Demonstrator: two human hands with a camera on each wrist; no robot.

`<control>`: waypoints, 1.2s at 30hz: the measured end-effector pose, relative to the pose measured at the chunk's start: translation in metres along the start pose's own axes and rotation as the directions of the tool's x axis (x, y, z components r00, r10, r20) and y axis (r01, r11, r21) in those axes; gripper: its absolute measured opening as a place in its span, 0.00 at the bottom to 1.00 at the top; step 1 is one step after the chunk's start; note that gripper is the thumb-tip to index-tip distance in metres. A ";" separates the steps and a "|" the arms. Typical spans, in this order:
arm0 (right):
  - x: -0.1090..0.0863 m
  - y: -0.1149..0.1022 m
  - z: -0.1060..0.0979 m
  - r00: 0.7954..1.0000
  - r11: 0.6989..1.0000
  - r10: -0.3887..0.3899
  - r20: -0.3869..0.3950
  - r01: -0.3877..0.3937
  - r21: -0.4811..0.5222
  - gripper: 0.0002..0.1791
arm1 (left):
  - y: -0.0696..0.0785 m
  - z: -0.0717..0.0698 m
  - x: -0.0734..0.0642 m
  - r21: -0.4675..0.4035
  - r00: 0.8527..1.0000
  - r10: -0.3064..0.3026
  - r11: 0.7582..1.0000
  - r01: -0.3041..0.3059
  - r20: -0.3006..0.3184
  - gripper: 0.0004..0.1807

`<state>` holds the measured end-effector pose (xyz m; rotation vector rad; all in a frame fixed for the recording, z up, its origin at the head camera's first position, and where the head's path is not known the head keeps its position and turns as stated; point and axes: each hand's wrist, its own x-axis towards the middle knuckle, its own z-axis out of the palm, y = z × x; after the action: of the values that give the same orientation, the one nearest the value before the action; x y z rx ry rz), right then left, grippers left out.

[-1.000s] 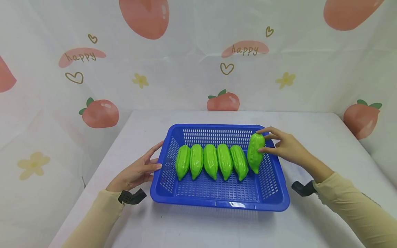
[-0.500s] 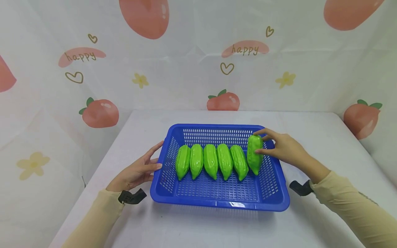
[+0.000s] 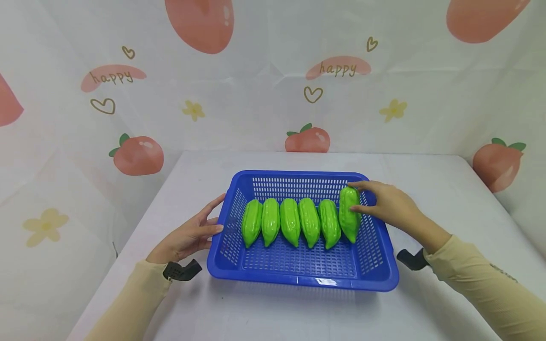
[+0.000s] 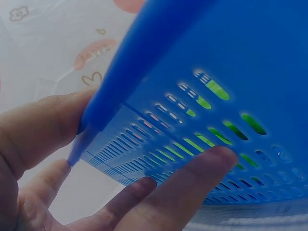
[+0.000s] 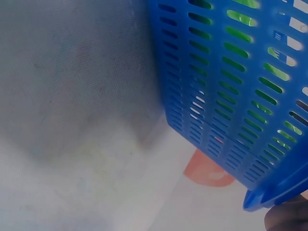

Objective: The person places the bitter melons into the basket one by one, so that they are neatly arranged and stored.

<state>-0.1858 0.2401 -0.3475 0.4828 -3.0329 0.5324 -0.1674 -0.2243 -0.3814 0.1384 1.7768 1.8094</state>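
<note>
Several glossy green bitter melons (image 3: 290, 222) lie side by side in a blue plastic basket (image 3: 298, 280), in a row along its middle. At the right end, my right hand (image 3: 390, 203) pinches the last bitter melon (image 3: 350, 220) between thumb and fingers, beside its neighbour (image 3: 330, 223). My left hand (image 3: 189, 237) touches the basket's left side, fingers spread and fairly straight. Up close in the left wrist view, fingers (image 4: 183, 187) rest against the slotted outer wall below the rim. Only the basket's outer right side (image 5: 231, 86) and part of a finger show in the right wrist view.
The basket stands on a white table (image 3: 264, 312). Behind it and at the sides hangs a white cloth (image 3: 256, 94) printed with peaches, flowers and lettering. Both wrists wear a black camera mount (image 3: 182, 271).
My right hand has moved slightly left and toward me with the bitter melon, lowering it beside the row. The neighbouring melon has turned a little straighter. My left hand stays put.
</note>
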 end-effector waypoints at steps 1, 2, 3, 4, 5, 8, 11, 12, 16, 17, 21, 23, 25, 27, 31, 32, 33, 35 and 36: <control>0.000 0.000 0.000 1.000 1.000 0.001 0.002 -0.001 -0.004 0.37 | 0.000 0.000 0.000 -0.001 1.000 -0.001 1.000 0.001 0.000 0.48; 0.000 0.000 0.000 1.000 1.000 0.002 0.005 -0.002 -0.006 0.37 | 0.000 0.000 0.000 -0.001 1.000 -0.002 1.000 0.002 -0.001 0.48; 0.000 0.000 0.000 1.000 1.000 0.001 0.008 -0.001 -0.009 0.37 | 0.000 0.000 0.000 -0.002 1.000 -0.002 1.000 0.002 -0.002 0.48; 0.000 0.000 0.000 1.000 1.000 -0.001 0.010 0.001 -0.011 0.36 | 0.000 0.000 0.000 -0.004 1.000 -0.002 1.000 0.002 -0.001 0.47; 0.000 0.000 0.000 1.000 1.000 -0.005 0.011 0.005 -0.014 0.36 | 0.000 0.000 0.000 -0.005 1.000 -0.002 1.000 0.002 -0.001 0.47; 0.001 0.000 0.000 1.000 1.000 -0.019 0.010 0.020 -0.023 0.34 | 0.000 -0.001 0.000 -0.009 1.000 -0.003 1.000 0.003 0.001 0.47; 0.002 0.000 -0.001 0.999 0.999 -0.029 0.013 0.030 -0.041 0.32 | 0.000 -0.002 0.000 -0.006 1.000 -0.002 1.000 0.002 0.001 0.47; 0.003 0.000 -0.001 0.999 0.998 -0.031 0.015 0.031 -0.048 0.31 | -0.001 -0.002 0.000 -0.005 1.000 -0.002 1.000 0.002 0.000 0.47; 0.004 -0.002 -0.001 0.999 0.996 -0.037 0.034 0.039 -0.085 0.32 | -0.001 -0.001 0.000 -0.004 1.000 -0.004 1.000 0.004 -0.002 0.47; 0.004 -0.002 -0.001 0.998 0.995 -0.038 0.041 0.042 -0.096 0.33 | 0.000 -0.001 0.000 -0.003 1.000 -0.004 1.000 0.004 -0.003 0.47; 0.005 -0.003 -0.001 0.997 0.990 -0.036 0.068 0.045 -0.134 0.35 | 0.001 0.000 -0.001 -0.002 1.000 -0.002 1.000 0.002 -0.004 0.48; 0.005 -0.003 -0.001 0.997 0.988 -0.031 0.076 0.042 -0.148 0.36 | 0.000 0.000 -0.001 0.000 1.000 0.000 1.000 0.000 -0.003 0.48; 0.005 -0.003 -0.001 0.996 0.987 -0.028 0.082 0.040 -0.158 0.36 | 0.000 0.000 -0.001 0.003 1.000 0.002 1.000 -0.002 -0.002 0.47; 0.005 -0.004 -0.001 0.996 0.986 -0.024 0.085 0.038 -0.165 0.37 | 0.000 0.000 -0.001 0.004 1.000 0.005 1.000 -0.005 0.001 0.47; 0.005 -0.005 -0.001 0.996 0.984 -0.008 0.093 0.024 -0.179 0.37 | 0.000 0.000 0.000 0.017 1.000 0.009 1.000 -0.009 0.004 0.47; 0.005 -0.005 -0.001 0.995 0.983 -0.004 0.095 0.021 -0.181 0.37 | 0.000 0.000 0.000 0.021 1.000 0.010 1.000 -0.010 0.006 0.47; 0.006 -0.005 -0.001 0.995 0.983 -0.001 0.095 0.019 -0.183 0.37 | 0.000 0.000 0.000 0.026 1.000 0.011 1.000 -0.011 0.005 0.47; 0.006 -0.005 0.000 0.996 0.983 0.000 0.094 0.017 -0.185 0.35 | 0.000 0.000 0.000 0.034 1.000 0.010 0.999 -0.010 0.008 0.47; 0.006 -0.005 0.000 0.996 0.982 -0.003 0.092 0.020 -0.185 0.34 | 0.000 0.001 0.000 0.037 1.000 0.010 0.999 -0.010 0.009 0.47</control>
<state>-0.1898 0.2337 -0.3452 0.5277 -3.1228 0.2282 -0.1675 -0.2236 -0.3812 0.1696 1.8075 1.7804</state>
